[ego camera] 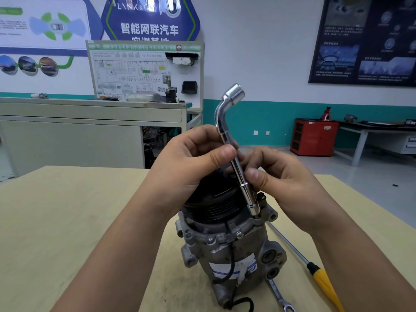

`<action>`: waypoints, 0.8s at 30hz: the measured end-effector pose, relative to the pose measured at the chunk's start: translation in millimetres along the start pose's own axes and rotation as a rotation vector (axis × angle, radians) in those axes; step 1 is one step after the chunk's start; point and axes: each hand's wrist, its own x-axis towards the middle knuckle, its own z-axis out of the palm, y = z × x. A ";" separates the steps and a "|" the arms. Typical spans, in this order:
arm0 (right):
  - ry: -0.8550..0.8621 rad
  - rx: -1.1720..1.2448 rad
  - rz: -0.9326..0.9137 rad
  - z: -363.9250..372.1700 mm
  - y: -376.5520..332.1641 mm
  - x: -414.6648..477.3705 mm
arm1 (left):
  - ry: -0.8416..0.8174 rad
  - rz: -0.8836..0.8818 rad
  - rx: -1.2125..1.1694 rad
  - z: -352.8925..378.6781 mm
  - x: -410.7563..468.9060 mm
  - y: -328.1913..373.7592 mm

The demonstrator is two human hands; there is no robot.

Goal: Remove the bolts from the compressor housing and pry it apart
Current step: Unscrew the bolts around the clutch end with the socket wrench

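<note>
Compressor (227,251) stands upright on the table (67,210), black pulley (211,203) uppermost, near the middle of the near edge. L-wrench (227,131) is held steeply, leaning a little to the left at the top. Its lower socket end meets the housing flange at the right rear, just beside the pulley (whether it sits on a bolt is hidden). Its bent end points up and to the right, well above both hands. Left hand (191,163): thumb and curled fingers pinch the shaft at mid-length, palm over the pulley. Right hand (283,176): thumb and fingers pinch the shaft lower down, just above the lower socket. One bolt head (210,239) shows on the front flange. A black cable (229,273) hangs down the front of the body. Screwdriver (322,282), yellow handle, lies on the table right of the compressor, shaft running back toward its base. Spanner (279,296) lies flat just beside the base, front right.
</note>
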 end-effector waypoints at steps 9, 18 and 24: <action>-0.025 -0.021 -0.004 0.2 -3.3 -1.3 | -0.003 0.023 0.053 2.2 0.3 2.1; 0.002 -0.119 0.007 4.2 -7.3 -2.5 | 0.003 0.010 0.044 1.7 -0.1 1.8; 0.036 -0.185 -0.050 7.5 -12.6 -2.0 | 0.020 -0.004 0.027 1.5 0.4 1.4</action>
